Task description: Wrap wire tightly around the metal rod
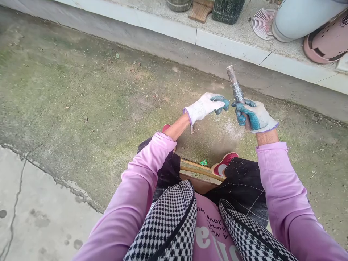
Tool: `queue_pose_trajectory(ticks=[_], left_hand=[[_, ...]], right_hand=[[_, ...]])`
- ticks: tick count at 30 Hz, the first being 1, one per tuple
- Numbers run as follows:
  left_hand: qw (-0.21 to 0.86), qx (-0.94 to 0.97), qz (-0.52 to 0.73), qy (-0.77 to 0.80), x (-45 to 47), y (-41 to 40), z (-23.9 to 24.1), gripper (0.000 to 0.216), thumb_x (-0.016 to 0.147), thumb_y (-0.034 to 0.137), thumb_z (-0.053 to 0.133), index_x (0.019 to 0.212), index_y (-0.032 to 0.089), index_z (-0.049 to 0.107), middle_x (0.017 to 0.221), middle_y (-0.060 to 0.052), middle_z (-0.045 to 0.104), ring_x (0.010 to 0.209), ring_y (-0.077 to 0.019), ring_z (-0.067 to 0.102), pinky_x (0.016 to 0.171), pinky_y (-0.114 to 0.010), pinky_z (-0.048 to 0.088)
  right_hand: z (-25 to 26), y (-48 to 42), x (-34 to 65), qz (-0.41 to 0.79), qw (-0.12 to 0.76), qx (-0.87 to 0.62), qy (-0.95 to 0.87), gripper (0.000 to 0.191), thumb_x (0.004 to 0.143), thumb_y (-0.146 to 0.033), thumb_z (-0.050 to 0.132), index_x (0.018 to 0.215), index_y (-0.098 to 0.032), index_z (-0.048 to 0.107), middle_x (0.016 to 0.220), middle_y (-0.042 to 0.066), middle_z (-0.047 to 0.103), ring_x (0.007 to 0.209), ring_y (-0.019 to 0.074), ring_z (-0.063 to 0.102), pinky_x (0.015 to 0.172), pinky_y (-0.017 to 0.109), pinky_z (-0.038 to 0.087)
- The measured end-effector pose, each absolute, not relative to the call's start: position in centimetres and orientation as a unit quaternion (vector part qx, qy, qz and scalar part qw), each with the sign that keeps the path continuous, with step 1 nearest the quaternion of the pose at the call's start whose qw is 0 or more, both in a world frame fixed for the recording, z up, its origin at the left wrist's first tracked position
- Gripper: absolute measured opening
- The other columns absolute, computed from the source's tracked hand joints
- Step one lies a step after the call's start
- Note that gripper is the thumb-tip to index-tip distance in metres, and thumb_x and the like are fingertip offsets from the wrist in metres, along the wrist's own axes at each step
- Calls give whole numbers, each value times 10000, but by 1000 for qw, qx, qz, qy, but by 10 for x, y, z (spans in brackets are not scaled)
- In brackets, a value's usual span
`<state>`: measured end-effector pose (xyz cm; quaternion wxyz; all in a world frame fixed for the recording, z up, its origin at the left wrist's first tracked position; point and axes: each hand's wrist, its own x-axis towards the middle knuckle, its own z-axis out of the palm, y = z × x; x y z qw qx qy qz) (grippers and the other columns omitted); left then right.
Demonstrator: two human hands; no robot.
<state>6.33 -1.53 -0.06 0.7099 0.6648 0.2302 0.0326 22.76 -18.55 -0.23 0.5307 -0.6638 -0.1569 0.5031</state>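
My right hand (254, 116), in a white glove with a blue palm, is wrapped round a grey metal rod (235, 86) that points up and away from me. Thin wire or thread is wound around the rod's middle. My left hand (207, 106), gloved the same way, is beside it with the fingertips pinched together close to the rod; a fine strand seems to run from the pinch to the winding. Both hands are held above the ground in front of my knees.
I sit low on a wooden stool (198, 173) over mossy concrete ground (81, 98). A raised kerb (231, 47) runs across the back, carrying a dark pot (227, 10), a wooden block (200, 10), a white grate (263, 23), and pale and pink tubs (326, 40).
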Motion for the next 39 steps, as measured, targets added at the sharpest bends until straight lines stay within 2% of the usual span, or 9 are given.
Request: queue_pose_trajectory(ticks=[5,12,17,20,25,29,32,35,39], left_hand=[[715,647,37,264,67,-20,-3,45,879,137,762,834,130,758,758,-10,714,700,-93,594,727,-242,524],[710,644,38,283,67,-27,3,145,878,83,756,753,143,714,727,-4,684,681,-92,577,705,-241,501],[692,662,30,288,68,-35,0,195,906,84,743,726,148,701,684,22,640,652,-83,542,669,-223,454],[696,659,22,284,69,-37,-4,161,918,112,770,767,145,723,669,32,631,645,-86,542,670,-222,457],[714,646,-38,267,67,-29,-9,97,951,88,717,891,113,789,658,11,676,647,-101,601,714,-238,532],[701,662,-61,256,65,-20,-21,86,933,87,721,926,120,801,697,2,707,665,-102,627,747,-243,578],[670,702,-73,230,63,-12,-32,76,897,111,735,874,161,788,751,5,723,710,-112,635,771,-242,577],[640,738,-85,196,60,-2,-37,79,851,153,772,778,175,751,754,15,702,754,-131,611,772,-250,542],[551,807,-112,182,54,5,-34,120,836,214,783,726,178,753,677,28,643,728,-143,538,710,-281,444]], right_hand=[[0,-185,225,494,532,-671,-149,476,620,-408,1073,914,-187,771,625,-42,588,460,90,429,372,245,346],[-3,-184,225,491,537,-670,-149,468,614,-405,1065,914,-183,782,633,-37,598,461,95,444,360,249,351],[-2,-184,225,490,536,-671,-147,456,604,-400,1068,840,-203,730,628,-39,586,460,92,437,360,248,344],[-1,-185,227,490,537,-671,-147,454,605,-399,1061,840,-208,722,635,-38,587,457,90,430,366,253,346],[-1,-187,234,492,531,-674,-147,444,652,-422,1019,946,-209,762,658,-43,572,468,98,421,390,268,363],[4,-190,233,530,508,-655,-180,459,658,-445,1029,952,-212,764,635,-48,559,460,101,397,393,277,352],[10,-193,228,593,438,-636,-230,492,620,-470,1063,917,-190,790,589,-38,565,441,113,427,382,280,341],[9,-194,225,637,309,-643,-290,489,601,-501,1078,874,-179,832,596,-6,627,458,128,500,395,272,382],[-8,-190,221,622,143,-674,-371,363,699,-501,1005,827,-205,839,626,-12,652,489,126,538,448,263,414]])
